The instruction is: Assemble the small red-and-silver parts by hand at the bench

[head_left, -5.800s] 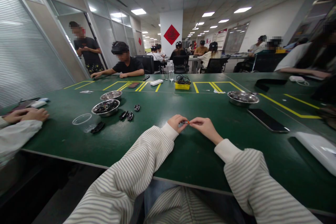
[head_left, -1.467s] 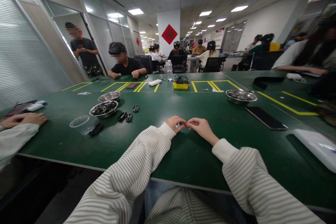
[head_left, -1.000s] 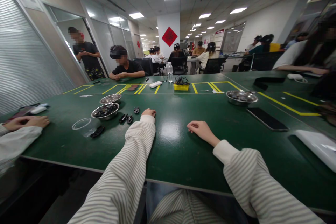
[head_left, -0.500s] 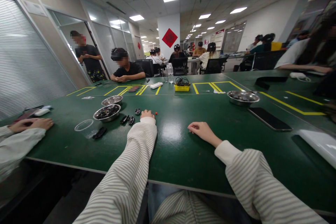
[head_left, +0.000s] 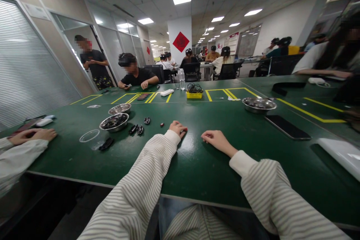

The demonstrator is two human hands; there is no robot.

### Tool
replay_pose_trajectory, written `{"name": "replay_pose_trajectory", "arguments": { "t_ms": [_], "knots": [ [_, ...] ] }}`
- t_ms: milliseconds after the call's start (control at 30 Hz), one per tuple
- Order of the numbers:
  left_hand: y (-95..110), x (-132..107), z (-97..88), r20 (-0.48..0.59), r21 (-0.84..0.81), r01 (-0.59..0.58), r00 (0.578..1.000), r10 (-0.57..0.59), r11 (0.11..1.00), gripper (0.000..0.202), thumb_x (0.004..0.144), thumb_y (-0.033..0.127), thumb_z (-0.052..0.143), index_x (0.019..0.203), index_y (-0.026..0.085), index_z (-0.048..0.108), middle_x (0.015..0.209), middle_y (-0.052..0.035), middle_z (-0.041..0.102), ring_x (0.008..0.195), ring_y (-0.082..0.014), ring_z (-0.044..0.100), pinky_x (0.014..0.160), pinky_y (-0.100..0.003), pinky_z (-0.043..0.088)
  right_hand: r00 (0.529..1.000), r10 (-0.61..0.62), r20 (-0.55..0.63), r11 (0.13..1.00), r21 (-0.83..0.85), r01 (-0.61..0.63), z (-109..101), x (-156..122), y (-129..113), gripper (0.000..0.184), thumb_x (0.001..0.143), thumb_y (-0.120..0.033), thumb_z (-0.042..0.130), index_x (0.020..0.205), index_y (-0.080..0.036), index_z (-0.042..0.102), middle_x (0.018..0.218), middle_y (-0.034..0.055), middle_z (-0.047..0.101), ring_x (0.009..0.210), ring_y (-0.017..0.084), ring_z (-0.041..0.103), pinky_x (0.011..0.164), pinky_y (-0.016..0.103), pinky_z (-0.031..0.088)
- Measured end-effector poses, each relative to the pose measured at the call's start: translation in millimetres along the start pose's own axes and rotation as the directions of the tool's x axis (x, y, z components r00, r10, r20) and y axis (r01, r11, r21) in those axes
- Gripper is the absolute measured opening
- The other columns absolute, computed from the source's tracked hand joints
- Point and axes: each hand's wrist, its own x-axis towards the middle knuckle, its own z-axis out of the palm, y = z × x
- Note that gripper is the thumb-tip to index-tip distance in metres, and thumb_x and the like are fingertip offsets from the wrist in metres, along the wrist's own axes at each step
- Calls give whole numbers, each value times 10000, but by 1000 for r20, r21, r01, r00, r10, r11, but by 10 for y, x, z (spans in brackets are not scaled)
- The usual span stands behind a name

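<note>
My left hand (head_left: 178,128) rests on the green table (head_left: 197,165), fingers curled down, with a red speck at the fingertips; what it holds is too small to name. A small dark-and-red piece (head_left: 162,124) lies alone on the table just left of that hand. Further left are loose black parts (head_left: 137,129) and a steel bowl (head_left: 114,121) filled with more of them. My right hand (head_left: 215,138) lies a short way to the right, knuckles up and fingers curled under; its contents are hidden. Both sleeves are striped.
A second steel bowl (head_left: 120,108), a clear lid (head_left: 89,135) and a black part (head_left: 106,143) sit at left. Another bowl (head_left: 259,104), a phone (head_left: 287,127) and a white device (head_left: 341,155) lie at right. A co-worker's hands (head_left: 36,134) rest at far left.
My hands, pinching a small orange piece together, parted. The left reached out to the black parts, left a small piece there, and has drawn back toward the right hand, which stayed still.
</note>
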Motion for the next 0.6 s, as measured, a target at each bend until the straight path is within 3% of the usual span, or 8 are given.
{"name": "replay_pose_trajectory", "arguments": {
  "t_ms": [167, 233, 300, 367, 433, 467, 533, 600],
  "knots": [
    [384, -47, 172, -7, -161, -279, 960, 281, 947, 303, 656, 238, 542, 954, 269, 592, 885, -10, 607, 912, -213, 373, 799, -356, 312, 1000, -16, 4, 999, -36, 16, -99, 18, 39, 208, 673, -253, 504, 808, -153, 627, 663, 23, 627, 585, 115, 546, 572, 211, 406],
    [446, -54, 178, 1, -183, -315, 947, 321, 931, 326, 656, 233, 539, 977, 279, 577, 894, 2, 602, 904, -204, 374, 789, -340, 317, 996, -40, 78, 998, -44, 44, -123, 20, 62, 246, 655, -232, 518, 867, -156, 617, 683, 15, 624, 571, 105, 523, 555, 204, 393],
    [422, -38, 118, 5, -165, -277, 959, 282, 946, 351, 654, 241, 541, 1002, 287, 559, 902, 9, 593, 899, -199, 375, 780, -332, 318, 987, -56, 150, 996, -54, 65, -123, 17, 80, 290, 645, -227, 530, 917, -158, 604, 681, 6, 615, 531, 90, 487, 521, 197, 372],
    [303, -10, 1, -25, -90, -149, 989, 147, 985, 361, 657, 241, 539, 1015, 288, 546, 930, 2, 572, 918, -204, 366, 784, -344, 307, 980, -67, 186, 994, -69, 81, -107, 9, 89, 313, 647, -250, 540, 941, -163, 599, 668, 1, 604, 505, 82, 454, 499, 194, 352],
    [104, 7, -139, -101, 23, 89, 991, -87, 996, 361, 661, 213, 535, 1018, 268, 538, 987, -19, 532, 964, -224, 336, 797, -368, 286, 980, -73, 183, 991, -94, 91, -82, 1, 90, 302, 659, -289, 541, 928, -171, 608, 662, 2, 597, 510, 84, 444, 500, 196, 342],
    [-13, 6, -204, -146, 71, 244, 962, -232, 967, 362, 659, 193, 539, 1018, 244, 535, 1022, -37, 503, 991, -239, 312, 803, -374, 279, 983, -73, 171, 989, -111, 93, -70, -2, 88, 284, 663, -306, 540, 902, -175, 620, 662, 5, 596, 522, 88, 449, 507, 198, 341],
    [-241, -17, -299, -195, 116, 530, 841, -504, 840, 367, 671, 169, 537, 1037, 185, 506, 1060, -76, 449, 1001, -250, 298, 779, -357, 297, 988, -71, 140, 985, -146, 92, -50, -5, 85, 247, 667, -325, 540, 839, -179, 640, 666, 12, 595, 548, 95, 463, 523, 203, 340],
    [-417, -52, -332, -193, 125, 614, 785, -588, 779, 283, 713, 120, 483, 994, 116, 511, 984, -109, 460, 950, -237, 343, 753, -344, 317, 990, -75, 119, 981, -169, 94, -37, -4, 82, 225, 667, -334, 544, 795, -182, 649, 666, 15, 593, 562, 99, 471, 531, 205, 340]
  ]
}}
